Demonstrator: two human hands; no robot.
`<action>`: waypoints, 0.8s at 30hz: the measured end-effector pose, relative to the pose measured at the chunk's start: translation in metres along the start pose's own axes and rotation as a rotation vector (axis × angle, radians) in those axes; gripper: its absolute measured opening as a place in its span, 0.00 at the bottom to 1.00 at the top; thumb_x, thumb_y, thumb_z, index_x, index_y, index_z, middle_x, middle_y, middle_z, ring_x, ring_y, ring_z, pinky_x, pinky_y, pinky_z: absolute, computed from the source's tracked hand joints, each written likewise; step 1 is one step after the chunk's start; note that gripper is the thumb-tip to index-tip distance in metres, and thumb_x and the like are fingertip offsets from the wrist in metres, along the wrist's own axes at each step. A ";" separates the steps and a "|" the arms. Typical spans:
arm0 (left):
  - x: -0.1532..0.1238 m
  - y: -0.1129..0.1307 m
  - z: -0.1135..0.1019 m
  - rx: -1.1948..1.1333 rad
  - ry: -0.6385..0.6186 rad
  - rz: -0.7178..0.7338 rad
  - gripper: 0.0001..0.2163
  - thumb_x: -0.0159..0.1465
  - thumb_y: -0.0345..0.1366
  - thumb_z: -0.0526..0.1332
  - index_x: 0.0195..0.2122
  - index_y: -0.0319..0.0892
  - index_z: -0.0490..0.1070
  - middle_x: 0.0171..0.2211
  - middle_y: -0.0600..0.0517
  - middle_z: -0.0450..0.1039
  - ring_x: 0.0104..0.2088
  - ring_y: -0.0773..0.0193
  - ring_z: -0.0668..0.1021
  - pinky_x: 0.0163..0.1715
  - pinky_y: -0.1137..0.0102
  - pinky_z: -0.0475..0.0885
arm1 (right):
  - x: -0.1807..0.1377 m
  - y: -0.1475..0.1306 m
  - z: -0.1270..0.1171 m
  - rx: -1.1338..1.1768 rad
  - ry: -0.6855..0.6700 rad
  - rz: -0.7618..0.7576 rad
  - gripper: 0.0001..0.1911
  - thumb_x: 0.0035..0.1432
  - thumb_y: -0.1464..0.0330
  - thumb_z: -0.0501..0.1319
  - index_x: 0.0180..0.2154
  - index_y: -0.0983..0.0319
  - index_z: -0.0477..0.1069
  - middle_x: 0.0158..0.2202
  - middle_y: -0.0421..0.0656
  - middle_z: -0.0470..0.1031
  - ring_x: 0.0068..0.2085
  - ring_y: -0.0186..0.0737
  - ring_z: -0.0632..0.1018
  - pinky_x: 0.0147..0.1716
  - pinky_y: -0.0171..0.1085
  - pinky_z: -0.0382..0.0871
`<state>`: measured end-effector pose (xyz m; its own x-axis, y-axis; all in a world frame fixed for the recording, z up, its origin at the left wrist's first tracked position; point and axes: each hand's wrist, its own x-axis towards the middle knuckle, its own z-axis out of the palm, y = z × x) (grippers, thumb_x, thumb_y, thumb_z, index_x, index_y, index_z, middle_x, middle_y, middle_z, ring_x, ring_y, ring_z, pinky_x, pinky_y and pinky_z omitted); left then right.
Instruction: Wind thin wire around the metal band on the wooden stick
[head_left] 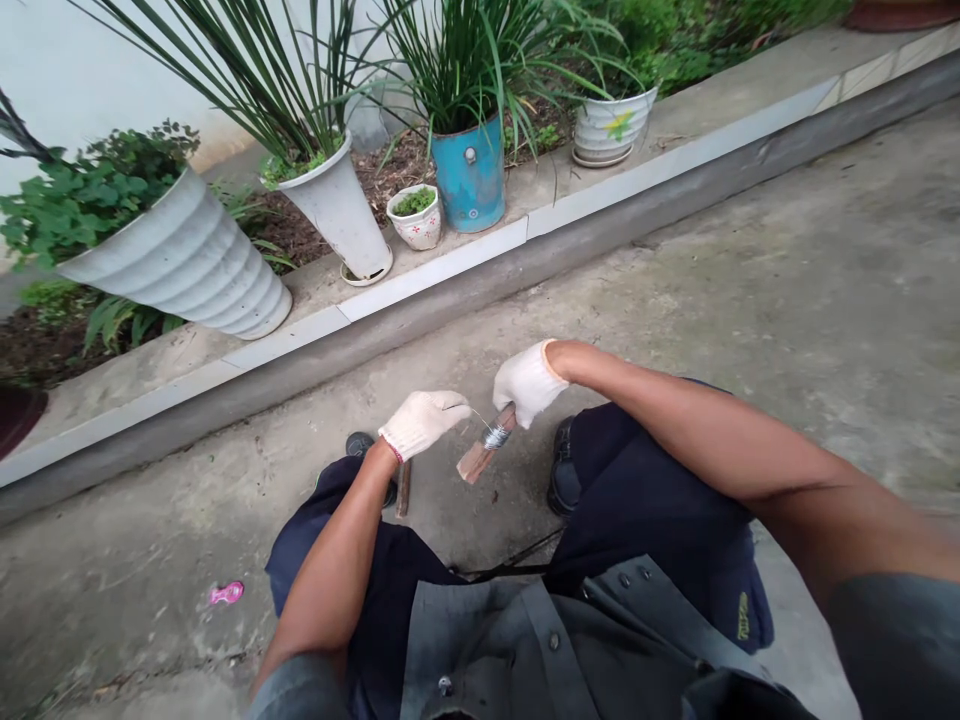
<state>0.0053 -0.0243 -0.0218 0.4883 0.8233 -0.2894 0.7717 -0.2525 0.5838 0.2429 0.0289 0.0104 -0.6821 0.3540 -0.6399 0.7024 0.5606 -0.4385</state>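
Note:
My right hand (pixel 527 384), in a white knit glove, is closed round the upper end of a short wooden stick (pixel 475 462). Silvery wire (pixel 496 437) is wound in several turns about the stick's middle. From the winding a loose length of wire arcs up to my left hand (pixel 426 420), also gloved, which pinches it between thumb and fingers. The stick slants, its lower end pointing down and left between my knees. Beneath my left wrist, another wooden piece (pixel 403 490) shows near my shoe, partly hidden.
A tiled kerb (pixel 450 262) crosses ahead, bearing a blue pot (pixel 469 180), a small white pot (pixel 416 218), a tall white planter (pixel 337 215) and a tilted ribbed planter (pixel 187 260). A pink object (pixel 226 593) lies on the concrete floor at left.

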 end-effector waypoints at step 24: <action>0.005 0.000 -0.006 0.124 0.071 0.001 0.15 0.72 0.43 0.55 0.33 0.45 0.78 0.28 0.55 0.76 0.29 0.64 0.74 0.33 0.70 0.64 | 0.009 -0.015 0.001 -0.274 0.179 0.246 0.13 0.53 0.72 0.67 0.42 0.65 0.84 0.39 0.54 0.83 0.42 0.53 0.81 0.42 0.45 0.70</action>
<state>0.0055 -0.0169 -0.0190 0.4627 0.8556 -0.2320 0.8177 -0.3107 0.4846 0.2264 0.0233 0.0106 -0.5422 0.6138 -0.5739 0.7853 0.6130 -0.0864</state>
